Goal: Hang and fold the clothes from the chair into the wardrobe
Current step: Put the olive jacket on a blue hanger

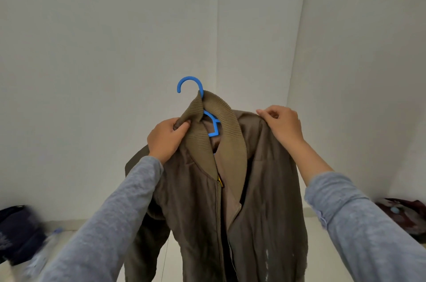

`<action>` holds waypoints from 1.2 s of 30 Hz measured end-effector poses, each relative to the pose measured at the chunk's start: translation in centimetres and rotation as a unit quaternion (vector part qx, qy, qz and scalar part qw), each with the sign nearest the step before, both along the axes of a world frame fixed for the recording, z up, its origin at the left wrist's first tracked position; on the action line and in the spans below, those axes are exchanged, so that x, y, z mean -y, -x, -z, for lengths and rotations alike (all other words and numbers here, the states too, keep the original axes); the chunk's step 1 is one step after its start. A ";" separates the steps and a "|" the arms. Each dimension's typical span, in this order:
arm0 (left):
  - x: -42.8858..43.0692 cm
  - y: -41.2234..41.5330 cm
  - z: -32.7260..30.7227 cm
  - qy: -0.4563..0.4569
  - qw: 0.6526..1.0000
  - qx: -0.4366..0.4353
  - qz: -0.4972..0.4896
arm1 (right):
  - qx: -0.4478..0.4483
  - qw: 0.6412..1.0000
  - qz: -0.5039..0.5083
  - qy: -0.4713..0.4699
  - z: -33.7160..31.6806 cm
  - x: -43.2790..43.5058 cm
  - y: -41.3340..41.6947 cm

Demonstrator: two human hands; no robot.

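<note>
A brown bomber jacket (265, 201) with a ribbed tan collar (221, 120) hangs in front of me on a blue plastic hanger (191, 85). The hanger's hook sticks up above the collar, and part of its frame shows inside the neck opening. My left hand (166, 137) grips the collar's left end and the jacket's left shoulder. My right hand (282, 124) pinches the jacket's right shoulder. The zip is partly undone at the top. No wardrobe or chair is in view.
Plain white walls fill the background, meeting in a corner behind the jacket. A dark bundle (18, 233) lies on the pale floor at the lower left. A dark red patterned item (405, 214) lies on the floor at the right.
</note>
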State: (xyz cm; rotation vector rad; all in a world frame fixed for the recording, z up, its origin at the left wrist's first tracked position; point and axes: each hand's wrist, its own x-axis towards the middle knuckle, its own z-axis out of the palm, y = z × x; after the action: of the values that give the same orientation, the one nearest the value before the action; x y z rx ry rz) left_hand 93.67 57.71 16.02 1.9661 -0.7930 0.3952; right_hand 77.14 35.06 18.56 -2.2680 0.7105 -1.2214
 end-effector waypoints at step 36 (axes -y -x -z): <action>-1.5 -0.8 -2.4 -0.022 0.997 -0.043 -0.067 | -0.022 0.981 -0.191 -0.015 1.4 -0.9 1.3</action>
State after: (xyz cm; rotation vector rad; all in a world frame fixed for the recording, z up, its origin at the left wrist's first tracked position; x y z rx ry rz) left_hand 94.47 59.17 18.43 2.0691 -0.6223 0.3726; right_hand 75.86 36.00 17.18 -2.2743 0.2841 -0.9726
